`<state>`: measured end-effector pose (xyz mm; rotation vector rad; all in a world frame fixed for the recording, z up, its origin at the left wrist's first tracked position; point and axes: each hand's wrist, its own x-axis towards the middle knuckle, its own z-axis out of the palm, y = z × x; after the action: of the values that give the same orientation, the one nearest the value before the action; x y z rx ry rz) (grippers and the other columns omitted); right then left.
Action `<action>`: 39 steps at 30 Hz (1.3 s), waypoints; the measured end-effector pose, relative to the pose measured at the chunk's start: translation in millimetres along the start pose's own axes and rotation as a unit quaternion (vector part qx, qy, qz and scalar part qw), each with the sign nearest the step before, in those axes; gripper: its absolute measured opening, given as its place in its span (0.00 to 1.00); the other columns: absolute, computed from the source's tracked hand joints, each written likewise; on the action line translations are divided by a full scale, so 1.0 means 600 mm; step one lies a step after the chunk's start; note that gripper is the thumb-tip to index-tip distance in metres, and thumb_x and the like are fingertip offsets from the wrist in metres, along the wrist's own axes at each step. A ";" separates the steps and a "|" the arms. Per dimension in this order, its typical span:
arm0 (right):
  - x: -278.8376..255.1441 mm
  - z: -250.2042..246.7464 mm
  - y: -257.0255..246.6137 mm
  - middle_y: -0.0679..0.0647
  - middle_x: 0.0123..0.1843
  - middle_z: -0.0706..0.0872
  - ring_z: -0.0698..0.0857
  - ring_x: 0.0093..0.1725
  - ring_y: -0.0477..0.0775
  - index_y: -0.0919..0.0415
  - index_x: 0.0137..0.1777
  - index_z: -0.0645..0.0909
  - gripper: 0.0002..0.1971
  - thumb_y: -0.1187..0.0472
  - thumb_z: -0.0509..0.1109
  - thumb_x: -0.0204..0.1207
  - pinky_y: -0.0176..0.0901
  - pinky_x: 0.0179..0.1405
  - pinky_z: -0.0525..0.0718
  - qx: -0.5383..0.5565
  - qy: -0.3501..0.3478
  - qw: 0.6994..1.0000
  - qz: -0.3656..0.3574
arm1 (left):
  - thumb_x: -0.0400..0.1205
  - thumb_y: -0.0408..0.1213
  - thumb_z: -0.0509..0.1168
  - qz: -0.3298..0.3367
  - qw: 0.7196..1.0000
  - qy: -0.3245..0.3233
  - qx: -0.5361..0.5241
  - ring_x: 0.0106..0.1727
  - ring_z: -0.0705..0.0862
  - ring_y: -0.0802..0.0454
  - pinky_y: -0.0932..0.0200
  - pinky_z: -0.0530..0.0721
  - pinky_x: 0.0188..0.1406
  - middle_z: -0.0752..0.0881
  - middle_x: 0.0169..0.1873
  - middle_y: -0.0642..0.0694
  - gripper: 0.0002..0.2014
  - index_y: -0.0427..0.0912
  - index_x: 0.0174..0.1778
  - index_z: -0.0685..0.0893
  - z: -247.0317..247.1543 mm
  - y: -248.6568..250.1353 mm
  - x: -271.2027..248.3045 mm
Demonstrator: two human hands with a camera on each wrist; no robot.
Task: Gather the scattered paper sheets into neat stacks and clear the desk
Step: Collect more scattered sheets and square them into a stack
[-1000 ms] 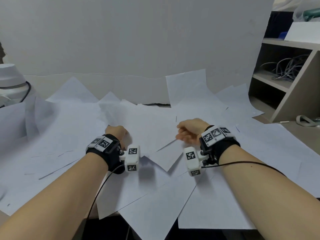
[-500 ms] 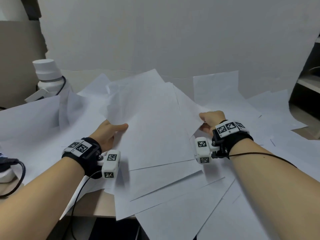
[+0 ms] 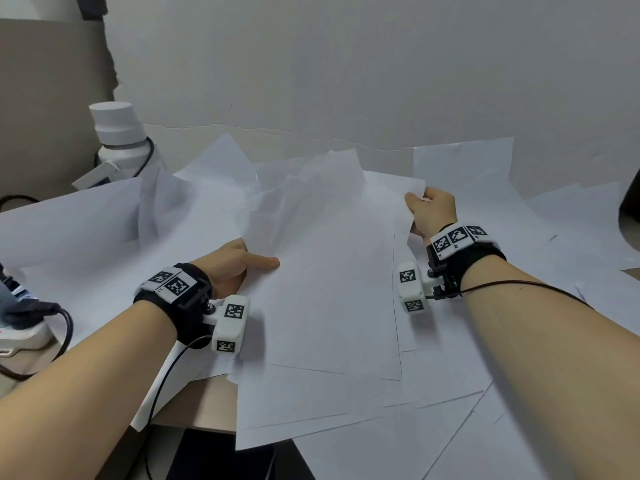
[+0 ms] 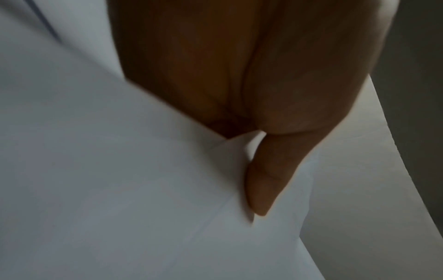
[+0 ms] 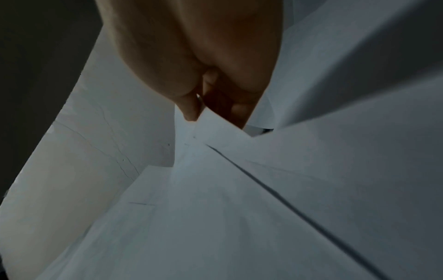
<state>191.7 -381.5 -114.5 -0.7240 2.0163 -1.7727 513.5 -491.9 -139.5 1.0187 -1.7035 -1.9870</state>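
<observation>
Many white paper sheets [image 3: 450, 427] lie scattered over the desk. A gathered bunch of sheets [image 3: 329, 271] sits in the middle between my hands. My left hand [image 3: 239, 268] grips its left edge, thumb on top and fingers hidden beneath. In the left wrist view the thumb [image 4: 266, 180] presses down on the paper [image 4: 120, 189]. My right hand [image 3: 429, 211] pinches the bunch's far right corner. The right wrist view shows that corner [image 5: 210, 121] caught between thumb and fingers. The bunch's far end curls upward.
A white lidded bottle [image 3: 117, 140] with a cord stands at the back left. A power strip with a black cable [image 3: 31, 327] lies at the left edge. A pale wall panel [image 3: 346, 81] rises behind the desk. The bare desk front edge [image 3: 201, 407] shows near me.
The view has swung left, so the shelf on the right is gone. My hands have spread apart, and the gathered bunch between them has lowered toward the desk.
</observation>
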 end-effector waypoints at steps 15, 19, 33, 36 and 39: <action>-0.040 -0.001 0.030 0.59 0.31 0.80 0.75 0.29 0.58 0.69 0.41 0.82 0.09 0.65 0.70 0.81 0.46 0.31 0.75 -0.125 -0.129 0.981 0.069 | 0.84 0.23 0.66 0.034 0.993 0.104 -0.034 0.43 0.89 0.40 0.47 0.88 0.44 0.90 0.45 0.39 0.14 0.37 0.64 0.80 -0.002 -0.013 0.041; -0.045 -0.008 0.021 0.61 0.40 0.87 0.84 0.36 0.60 0.68 0.44 0.81 0.15 0.54 0.71 0.80 0.46 0.38 0.83 -0.260 -0.143 0.949 0.106 | 0.85 0.21 0.64 0.039 0.991 0.127 -0.029 0.44 0.87 0.45 0.55 0.86 0.37 0.88 0.48 0.42 0.14 0.39 0.64 0.79 0.009 -0.018 0.047; -0.081 -0.014 0.022 0.58 0.33 0.74 0.87 0.33 0.60 0.62 0.37 0.71 0.13 0.65 0.72 0.78 0.49 0.42 0.85 -0.272 -0.205 0.924 0.174 | 0.84 0.20 0.62 0.030 0.975 0.203 -0.087 0.48 0.86 0.40 0.52 0.85 0.45 0.87 0.53 0.38 0.18 0.39 0.68 0.79 0.005 -0.037 0.072; -0.092 -0.010 0.016 0.64 0.42 0.86 0.88 0.33 0.64 0.69 0.51 0.79 0.17 0.53 0.74 0.79 0.59 0.42 0.91 -0.235 -0.209 0.929 0.194 | 0.84 0.20 0.62 0.034 0.973 0.204 -0.100 0.46 0.86 0.45 0.56 0.83 0.40 0.86 0.50 0.41 0.16 0.39 0.66 0.78 0.010 -0.036 0.077; -0.104 0.005 0.009 0.67 0.46 0.89 0.88 0.38 0.64 0.70 0.56 0.81 0.18 0.54 0.73 0.77 0.56 0.48 0.89 -0.324 -0.263 0.891 0.177 | 0.84 0.27 0.69 0.004 0.967 0.222 -0.128 0.47 0.87 0.47 0.59 0.84 0.41 0.87 0.49 0.40 0.16 0.32 0.66 0.78 0.019 -0.040 0.087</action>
<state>242.5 -346.6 -124.5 -0.8320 2.1417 -0.5841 474.6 -512.7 -177.8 1.2413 -1.1794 -1.7436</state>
